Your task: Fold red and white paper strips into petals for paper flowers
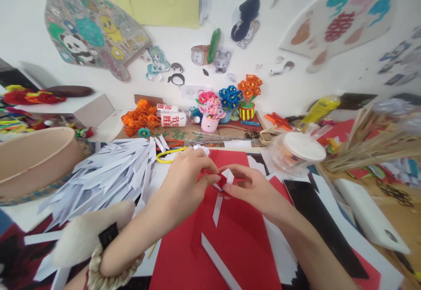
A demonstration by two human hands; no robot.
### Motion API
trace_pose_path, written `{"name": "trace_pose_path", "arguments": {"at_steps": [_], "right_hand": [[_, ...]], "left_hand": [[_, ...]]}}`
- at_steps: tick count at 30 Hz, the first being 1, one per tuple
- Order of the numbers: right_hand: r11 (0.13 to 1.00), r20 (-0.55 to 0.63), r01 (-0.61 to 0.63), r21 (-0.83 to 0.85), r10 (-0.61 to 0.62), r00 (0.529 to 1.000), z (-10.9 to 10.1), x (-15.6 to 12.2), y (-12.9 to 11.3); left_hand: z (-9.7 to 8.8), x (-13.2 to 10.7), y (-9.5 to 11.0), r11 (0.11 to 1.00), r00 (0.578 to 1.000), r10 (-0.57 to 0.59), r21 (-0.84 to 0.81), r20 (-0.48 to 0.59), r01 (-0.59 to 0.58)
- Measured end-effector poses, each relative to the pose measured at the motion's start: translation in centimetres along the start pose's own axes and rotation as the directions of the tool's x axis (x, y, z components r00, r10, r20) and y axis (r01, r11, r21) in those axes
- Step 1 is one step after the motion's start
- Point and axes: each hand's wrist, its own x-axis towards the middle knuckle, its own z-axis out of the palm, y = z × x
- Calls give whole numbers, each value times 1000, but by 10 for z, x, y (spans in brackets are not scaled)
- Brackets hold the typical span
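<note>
Above a red sheet (210, 255), both my hands meet at a small folded paper piece (228, 175), white with some red. My left hand (189, 174) comes in from the left, thumb and forefinger pinched at the piece's left side; my fingers partly hide it. On the other side, my right hand (251, 189) grips the piece between thumb and fingers. Just below the hands is a white paper strip (217, 211); whether it joins the folded piece cannot be made out. Another white strip (219, 259) lies on the red sheet nearer to me.
A big heap of white paper strips (112, 176) lies left, beside a round tan container (36, 158). Yellow-handled scissors (169, 154) rest beyond my left hand. Craft flowers in pots (210, 123) stand at the wall. A black flat object (324, 224) and a white device (371, 215) lie right.
</note>
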Motion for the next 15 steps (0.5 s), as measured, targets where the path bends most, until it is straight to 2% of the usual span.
{"name": "trace_pose_path", "arguments": {"at_steps": [7,15], "right_hand": [[998,-12,-20,-58,19,1000,0,3,1],[999,26,-51,-2,51,998,0,3,2]], "left_hand": [[1,-1,-1,1000,1000,10,11,5,-10],[0,2,0,1000,1000,7,13,17,-7]]}}
